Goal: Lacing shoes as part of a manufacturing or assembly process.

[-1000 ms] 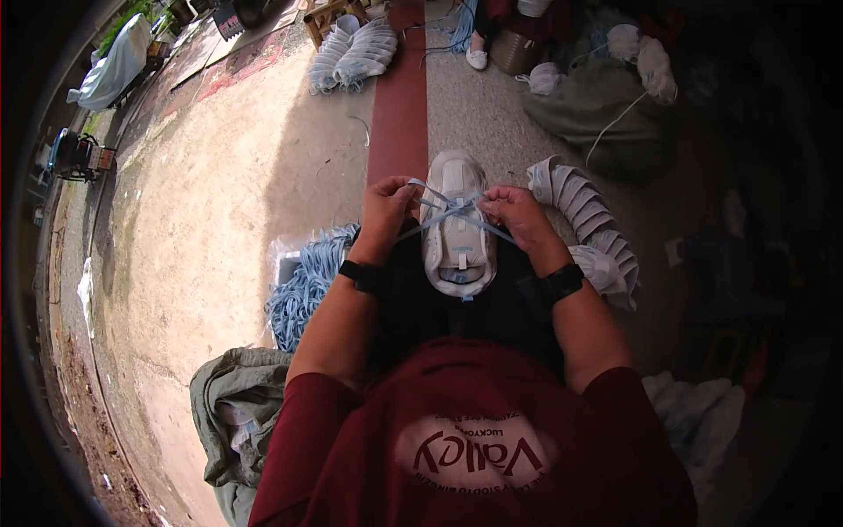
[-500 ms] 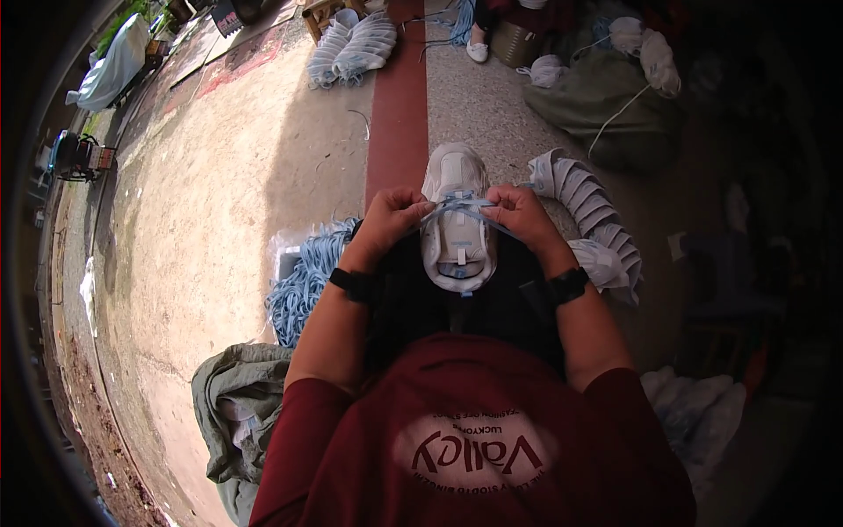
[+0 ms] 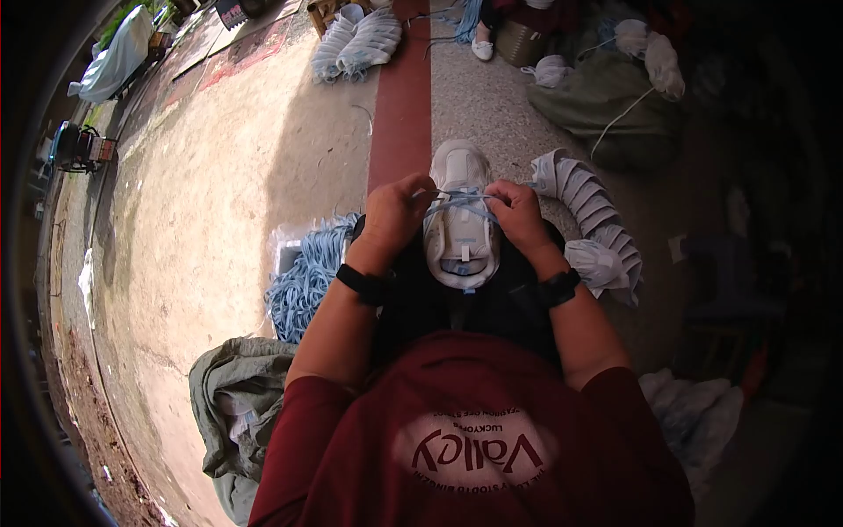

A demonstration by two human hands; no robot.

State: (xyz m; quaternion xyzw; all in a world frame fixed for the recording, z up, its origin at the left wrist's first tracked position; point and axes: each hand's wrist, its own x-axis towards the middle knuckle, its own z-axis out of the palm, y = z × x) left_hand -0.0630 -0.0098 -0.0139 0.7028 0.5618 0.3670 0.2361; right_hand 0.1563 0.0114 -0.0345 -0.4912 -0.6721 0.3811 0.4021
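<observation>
A white sneaker (image 3: 457,158) rests on my lap, toe pointing away from me and its opening toward me. Across its tongue runs a light blue shoelace (image 3: 465,204). Beside the shoe's left edge, my left hand (image 3: 397,213) pinches one end of the lace. My right hand (image 3: 516,211) grips another stretch of it at the right edge, fingertips closed. Between both hands the lace is drawn out over the eyelets, with strands crossing. Which eyelets the lace passes through is too small to tell.
Left of my knees is a heap of blue laces (image 3: 307,285) in a pale box. A row of nested white shoe uppers (image 3: 597,206) curves along my right. Ahead lie more uppers (image 3: 356,39) and a dark green sack (image 3: 606,110). A green cloth (image 3: 237,395) sits near left.
My left hand has risen slightly and turned, drawing its lace end up at the shoe's left side. My right hand has moved a little toward the toe. The shoe stays on my lap.
</observation>
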